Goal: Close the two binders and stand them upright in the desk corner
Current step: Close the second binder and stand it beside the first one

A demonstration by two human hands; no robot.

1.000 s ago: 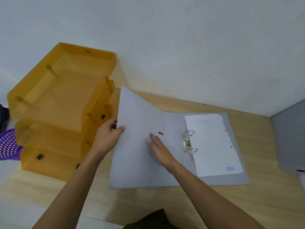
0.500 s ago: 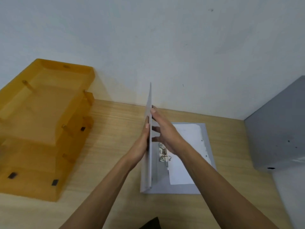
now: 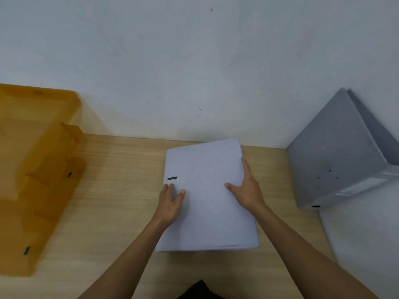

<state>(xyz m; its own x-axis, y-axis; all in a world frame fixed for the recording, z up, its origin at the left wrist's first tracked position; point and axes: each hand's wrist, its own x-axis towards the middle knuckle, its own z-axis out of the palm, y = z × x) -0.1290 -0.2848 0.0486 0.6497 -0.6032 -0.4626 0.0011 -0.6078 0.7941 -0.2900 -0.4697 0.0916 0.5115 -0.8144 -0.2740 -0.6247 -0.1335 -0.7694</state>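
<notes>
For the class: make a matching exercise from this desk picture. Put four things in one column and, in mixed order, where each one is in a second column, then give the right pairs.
Things
1. flat binder
2. upright binder
3. orange tray stack
4. left hand

Places
A. at the left side of the desk, against the wall
B. standing in the right corner of the desk
C. lying closed in the middle of the desk
D. resting on the left edge of the closed cover

Pairs: 1-C, 2-B, 3-A, 4-D
</notes>
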